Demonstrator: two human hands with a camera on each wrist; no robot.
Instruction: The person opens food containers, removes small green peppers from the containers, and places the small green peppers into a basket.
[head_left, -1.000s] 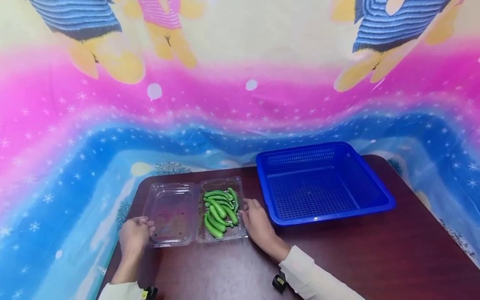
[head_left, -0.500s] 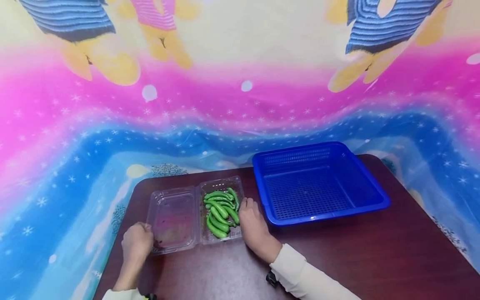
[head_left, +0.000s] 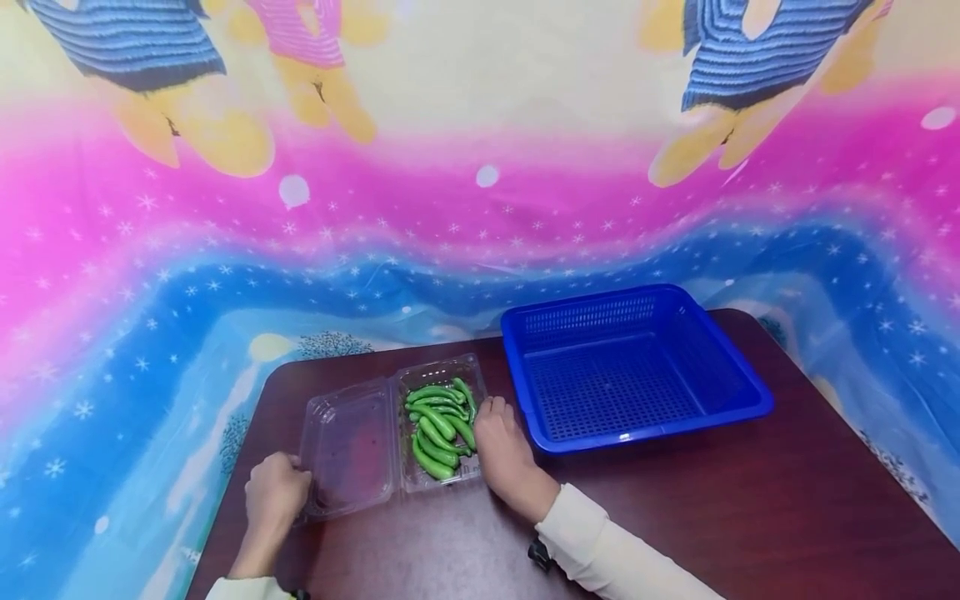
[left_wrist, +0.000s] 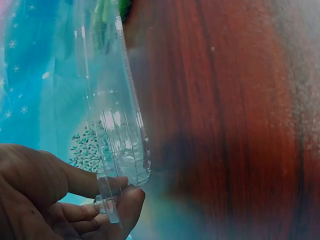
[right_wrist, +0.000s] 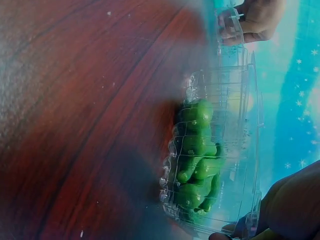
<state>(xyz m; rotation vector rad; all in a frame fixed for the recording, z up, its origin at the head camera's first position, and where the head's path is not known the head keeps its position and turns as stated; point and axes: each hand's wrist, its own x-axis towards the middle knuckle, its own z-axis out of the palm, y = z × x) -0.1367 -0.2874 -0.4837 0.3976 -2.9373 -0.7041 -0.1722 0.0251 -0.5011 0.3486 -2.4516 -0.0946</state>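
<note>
Lid [head_left: 352, 446] is tipped higher than in the earlier head frame; green peppers [head_left: 437, 429] are held in the tray [head_left: 450, 369] on the bench [head_left: 675, 483]. Left wrist: lid's pinched by the left grip [left_wrist: 47, 185]. Right wrist: tray's pinched by the right grip [right_wrist: 282, 215]; if the lid's yanked, peppers might get spilled.

We log the left hand [head_left: 276, 493] back uppermost, its thumb and fingers [left_wrist: 132, 204] drawn together in a pinch, left wrist [head_left: 253, 552] bare. Right hand [head_left: 512, 454] we find angled forward and leftward, fingers curled; right forearm [head_left: 626, 546], cream-sleeved, slants in from lower right.
</note>
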